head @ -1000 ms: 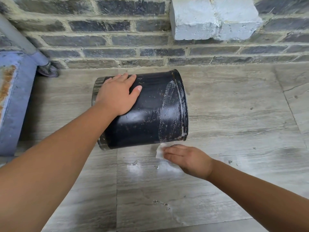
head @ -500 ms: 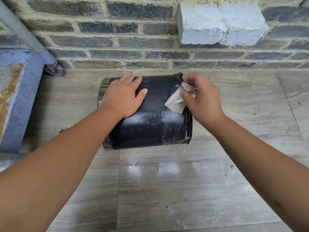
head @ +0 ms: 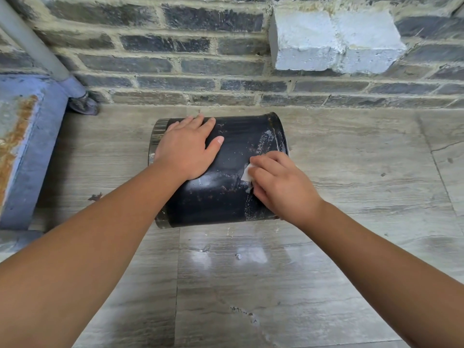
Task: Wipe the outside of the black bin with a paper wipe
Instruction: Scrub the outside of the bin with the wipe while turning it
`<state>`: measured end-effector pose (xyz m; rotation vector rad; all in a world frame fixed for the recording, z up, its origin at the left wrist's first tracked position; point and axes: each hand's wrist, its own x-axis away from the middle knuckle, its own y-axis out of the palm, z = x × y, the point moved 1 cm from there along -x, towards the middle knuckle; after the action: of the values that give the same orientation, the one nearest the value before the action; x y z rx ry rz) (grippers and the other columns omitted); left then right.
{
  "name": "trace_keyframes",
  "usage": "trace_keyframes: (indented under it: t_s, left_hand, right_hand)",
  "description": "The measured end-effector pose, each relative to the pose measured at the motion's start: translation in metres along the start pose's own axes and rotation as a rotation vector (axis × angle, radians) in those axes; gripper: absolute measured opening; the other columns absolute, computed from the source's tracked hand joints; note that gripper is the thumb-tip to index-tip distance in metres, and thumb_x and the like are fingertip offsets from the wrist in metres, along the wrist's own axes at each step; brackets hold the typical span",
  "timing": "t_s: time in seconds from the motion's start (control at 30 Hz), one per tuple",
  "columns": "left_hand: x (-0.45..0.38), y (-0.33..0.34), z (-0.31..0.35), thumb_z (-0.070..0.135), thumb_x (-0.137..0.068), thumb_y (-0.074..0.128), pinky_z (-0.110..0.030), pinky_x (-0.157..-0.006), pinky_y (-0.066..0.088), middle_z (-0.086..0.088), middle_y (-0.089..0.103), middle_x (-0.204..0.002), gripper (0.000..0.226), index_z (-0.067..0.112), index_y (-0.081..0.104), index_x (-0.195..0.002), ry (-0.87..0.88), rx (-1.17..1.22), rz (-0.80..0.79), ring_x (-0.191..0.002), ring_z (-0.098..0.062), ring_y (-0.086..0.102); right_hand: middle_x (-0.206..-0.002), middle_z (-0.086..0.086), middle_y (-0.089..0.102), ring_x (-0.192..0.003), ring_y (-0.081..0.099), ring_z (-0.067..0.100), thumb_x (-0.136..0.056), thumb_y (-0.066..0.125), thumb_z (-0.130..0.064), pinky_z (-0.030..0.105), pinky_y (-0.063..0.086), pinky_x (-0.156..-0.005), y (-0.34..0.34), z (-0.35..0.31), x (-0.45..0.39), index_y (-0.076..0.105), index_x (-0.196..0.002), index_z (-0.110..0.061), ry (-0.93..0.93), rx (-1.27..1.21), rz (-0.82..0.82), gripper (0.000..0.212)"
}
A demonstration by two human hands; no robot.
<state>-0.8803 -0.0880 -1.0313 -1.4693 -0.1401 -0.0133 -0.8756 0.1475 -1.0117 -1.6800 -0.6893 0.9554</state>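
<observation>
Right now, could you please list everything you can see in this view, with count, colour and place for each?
Round black metal bin: one, black with whitish smears, lying on its side on the floor near the wall.
White paper wipe: one, white, pressed against the bin's right part under the right hand.
Grey stone-look floor tiles: several, grey-brown, across the lower view.
Dark brick wall: one, grey-black, across the top.
Pale painted block: one, whitish, on the wall, upper right.
Grey pipe: one, upper left, running down to the floor.
Blue rusty ledge: one, left edge.
Left hand: flat on the bin.
Right hand: holding the wipe.
</observation>
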Motion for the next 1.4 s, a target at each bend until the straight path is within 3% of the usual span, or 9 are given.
trace_keyframes:
  t_s: [0.2,0.33,0.53,0.83,0.93,1.07,1.17,1.23,1.4]
  left_hand:
    - [0.002,-0.001,0.001,0.065,-0.090,0.006,-0.042,-0.117,0.019,-0.006,0.028,-0.157,0.076,0.025,0.026,-0.151,0.005,-0.005,0.003,-0.145,-0.024,0.024]
    - [0.003,-0.002,0.000,0.064,-0.091,0.007,-0.042,-0.117,0.018,-0.006,0.028,-0.157,0.074,0.025,0.026,-0.151,0.006,-0.003,-0.007,-0.145,-0.024,0.024]
    - [0.001,-0.003,0.001,0.064,-0.091,0.008,-0.041,-0.117,0.019,-0.007,0.030,-0.157,0.074,0.025,0.027,-0.151,0.003,-0.006,-0.002,-0.144,-0.024,0.025]
    - [-0.004,-0.002,-0.002,0.065,-0.089,0.007,-0.041,-0.115,0.019,-0.007,0.031,-0.156,0.076,0.025,0.029,-0.150,0.007,0.019,-0.006,-0.144,-0.026,0.026]
    - [-0.004,-0.001,-0.002,0.066,-0.088,0.005,-0.042,-0.115,0.019,-0.007,0.031,-0.156,0.078,0.025,0.029,-0.150,0.007,0.010,0.003,-0.143,-0.026,0.027]
    - [-0.001,-0.001,0.000,0.066,-0.089,0.006,-0.041,-0.115,0.019,-0.006,0.031,-0.156,0.077,0.025,0.030,-0.150,0.008,0.000,0.007,-0.143,-0.026,0.027]
    - [0.000,-0.001,-0.001,0.066,-0.089,0.007,-0.041,-0.115,0.019,-0.007,0.031,-0.156,0.077,0.025,0.030,-0.150,0.009,0.008,0.016,-0.143,-0.026,0.027]
    - [0.001,-0.001,-0.001,0.066,-0.089,0.007,-0.041,-0.115,0.018,-0.006,0.030,-0.156,0.077,0.026,0.029,-0.150,0.010,0.006,0.010,-0.144,-0.025,0.026]
    - [0.002,-0.002,0.000,0.066,-0.087,0.004,-0.041,-0.115,0.018,-0.006,0.029,-0.157,0.079,0.026,0.028,-0.151,0.006,0.006,0.001,-0.144,-0.025,0.025]
  right_hand:
    - [-0.102,0.015,0.067,-0.092,0.061,0.034,-0.078,0.059,0.002,0.032,0.046,-0.080,-0.023,0.033,-0.040,0.063,-0.099,-0.003,0.190,-0.148,0.065,0.022]
    - [-0.111,0.016,0.067,-0.101,0.060,0.033,-0.085,0.051,-0.003,0.033,0.046,-0.084,-0.016,0.060,-0.069,0.057,-0.123,-0.007,0.386,-0.097,-0.026,0.039]
    - [-0.115,0.015,0.066,-0.109,0.059,0.032,-0.083,0.051,0.004,0.043,0.049,-0.095,-0.010,0.033,-0.036,0.063,-0.116,-0.002,0.068,-0.103,-0.119,0.036]
    - [-0.123,0.003,0.066,-0.122,0.055,0.020,-0.091,0.062,-0.011,0.030,0.052,-0.092,0.040,-0.026,0.106,0.067,-0.116,-0.013,-0.487,-0.094,-0.383,0.025]
    - [-0.118,0.007,0.066,-0.113,0.060,0.023,-0.086,0.063,-0.004,0.032,0.053,-0.090,0.029,-0.025,0.100,0.066,-0.115,-0.008,-0.354,-0.243,-0.303,0.030]
    - [-0.116,0.012,0.064,-0.108,0.057,0.021,-0.080,0.061,0.000,0.027,0.042,-0.097,-0.008,-0.002,0.025,0.061,-0.116,-0.005,-0.008,-0.384,0.058,0.037]
    - [-0.098,0.000,0.065,-0.090,0.057,0.012,-0.082,0.060,-0.003,0.019,0.043,-0.077,-0.026,0.028,-0.037,0.066,-0.104,-0.013,0.410,-0.471,0.242,0.025]
    - [-0.087,-0.004,0.061,-0.079,0.054,0.012,-0.089,0.059,-0.014,0.020,0.040,-0.062,-0.023,0.045,-0.065,0.065,-0.097,-0.015,0.567,-0.477,0.224,0.010]
    - [-0.095,0.014,0.066,-0.085,0.060,0.031,-0.090,0.047,-0.004,0.034,0.048,-0.067,0.004,0.053,-0.087,0.061,-0.101,-0.005,0.439,-0.081,-0.014,0.017]
